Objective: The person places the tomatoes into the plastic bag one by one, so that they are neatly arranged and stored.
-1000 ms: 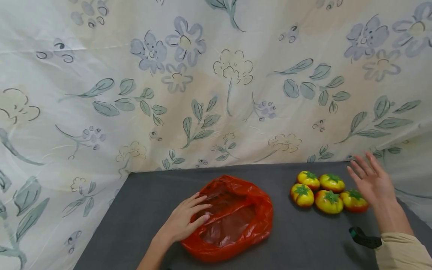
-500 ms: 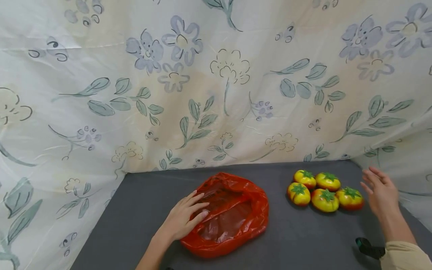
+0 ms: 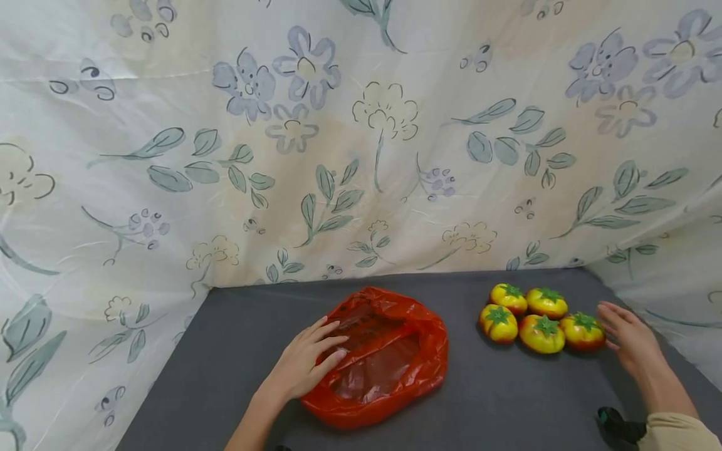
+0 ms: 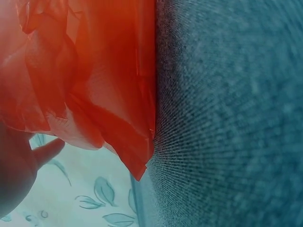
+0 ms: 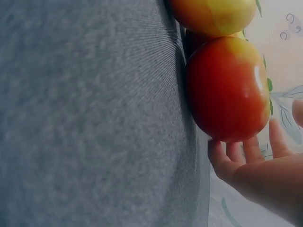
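Observation:
A red plastic bag (image 3: 383, 410) lies on the dark grey table with its mouth spread open upward. My left hand (image 3: 304, 363) rests on the bag's left rim, fingers loosely extended over the opening. In the left wrist view the crumpled side of the bag (image 4: 94, 71) hides most of that hand. To the right, several yellow-and-red tomatoes with green star-shaped tops sit in a cluster. My right hand (image 3: 633, 338) is at the right side of the rightmost tomato (image 3: 583, 335), fingers spread. In the right wrist view the fingertips seem to meet this tomato (image 5: 227, 90).
A floral cloth (image 3: 389, 156) hangs behind the grey table (image 3: 479, 401) and along both sides. Bare table lies between the bag and the tomatoes. A black strap-like device (image 3: 620, 427) is at the right wrist.
My right hand has come down from above the table's right side to beside the rightmost tomato. The left hand and the bag stay put; the head view shifted slightly.

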`<state>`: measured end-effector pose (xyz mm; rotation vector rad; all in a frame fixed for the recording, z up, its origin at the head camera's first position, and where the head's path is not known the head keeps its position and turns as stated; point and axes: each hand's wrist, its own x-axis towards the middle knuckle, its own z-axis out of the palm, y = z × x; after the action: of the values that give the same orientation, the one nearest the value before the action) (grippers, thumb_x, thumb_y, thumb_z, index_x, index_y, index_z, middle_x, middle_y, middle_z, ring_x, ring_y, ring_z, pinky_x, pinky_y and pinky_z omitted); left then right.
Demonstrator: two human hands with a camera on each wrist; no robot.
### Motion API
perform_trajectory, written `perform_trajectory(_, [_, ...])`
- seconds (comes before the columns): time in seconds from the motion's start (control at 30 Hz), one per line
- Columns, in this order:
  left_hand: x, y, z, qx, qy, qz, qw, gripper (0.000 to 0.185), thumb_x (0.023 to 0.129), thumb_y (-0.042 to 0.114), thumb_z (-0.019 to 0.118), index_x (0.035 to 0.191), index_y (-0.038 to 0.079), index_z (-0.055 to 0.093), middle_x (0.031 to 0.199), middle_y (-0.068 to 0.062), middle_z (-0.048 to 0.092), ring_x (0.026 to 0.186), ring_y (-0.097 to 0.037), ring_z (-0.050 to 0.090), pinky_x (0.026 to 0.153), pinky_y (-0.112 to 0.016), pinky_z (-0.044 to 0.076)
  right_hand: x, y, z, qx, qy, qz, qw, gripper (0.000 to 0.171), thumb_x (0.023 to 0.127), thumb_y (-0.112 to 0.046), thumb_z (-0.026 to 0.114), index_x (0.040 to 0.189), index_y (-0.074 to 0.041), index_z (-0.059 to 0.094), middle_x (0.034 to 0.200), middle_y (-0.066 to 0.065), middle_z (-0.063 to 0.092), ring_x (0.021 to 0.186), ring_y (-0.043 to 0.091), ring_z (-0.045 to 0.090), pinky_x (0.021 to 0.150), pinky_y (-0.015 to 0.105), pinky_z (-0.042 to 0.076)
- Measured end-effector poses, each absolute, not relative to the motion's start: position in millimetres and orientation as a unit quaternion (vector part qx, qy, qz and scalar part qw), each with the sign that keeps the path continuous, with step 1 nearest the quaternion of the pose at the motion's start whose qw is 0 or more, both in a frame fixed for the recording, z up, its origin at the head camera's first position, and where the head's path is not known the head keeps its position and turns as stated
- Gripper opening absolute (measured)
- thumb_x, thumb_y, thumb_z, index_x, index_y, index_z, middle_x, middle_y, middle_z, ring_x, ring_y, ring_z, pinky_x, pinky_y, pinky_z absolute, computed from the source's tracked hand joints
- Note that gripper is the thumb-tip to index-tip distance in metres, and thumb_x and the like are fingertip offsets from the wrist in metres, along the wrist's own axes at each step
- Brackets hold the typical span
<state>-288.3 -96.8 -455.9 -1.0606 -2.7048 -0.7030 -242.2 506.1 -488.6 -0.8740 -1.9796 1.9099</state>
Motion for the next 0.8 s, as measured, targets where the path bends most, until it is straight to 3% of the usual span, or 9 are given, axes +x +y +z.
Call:
perform_trajectory(0.13, [-288.2,-96.6,-455.0,-0.354,-0.903,-0.233,0.071,0.048,0.097,0.050,0.044,0.127,0.018,0.064,0.143,-0.003,0.046,0.138,-0.029,0.028,0.105,-0.058,0.027,-234.6,495.5,-475.0,-0.274,-0.731,0.622,0.063,0.094,0.088,-0.063,0.048,0.154,-0.013,0.005,0.158,0.016,-0.003,0.140,0.043,0.001,0.106,0.063,0.014])
perform_trajectory(0.23, [-287.7,-96.4,-455.6,-0.355,-0.903,-0.234,0.067,0.049,0.098,0.051,0.043,0.127,0.018,0.064,0.143,-0.004,0.046,0.139,-0.029,0.027,0.104,-0.058,0.027,-231.9,492.5,-469.9,-0.262,-0.751,0.606,0.012,0.097,0.091,-0.060,0.047,0.152,-0.004,-0.003,0.153,0.025,-0.014,0.137,0.050,0.000,0.103,0.065,0.018])
perform_trajectory(0.5, [-288.8,-97.9,-459.2,-0.364,-0.896,-0.248,0.062,0.046,0.098,0.048,0.044,0.128,0.018,0.064,0.143,-0.004,0.046,0.139,-0.027,0.027,0.105,-0.058,0.027,-231.3,494.8,-470.1,-0.224,-0.772,0.590,-0.076,0.103,0.092,-0.050,0.057,0.148,-0.002,-0.015,0.144,0.028,-0.033,0.135,0.050,-0.013,0.104,0.065,0.013])
perform_trajectory(0.8, [-290.1,-99.4,-458.7,-0.370,-0.891,-0.257,0.053,0.043,0.098,0.043,0.047,0.127,0.017,0.064,0.144,-0.004,0.045,0.140,-0.026,0.024,0.106,-0.058,0.025,-228.5,492.8,-468.8,-0.193,-0.790,0.574,-0.098,0.103,0.094,-0.043,0.057,0.144,0.000,-0.022,0.141,0.041,-0.024,0.134,0.055,0.000,0.105,0.062,0.018])
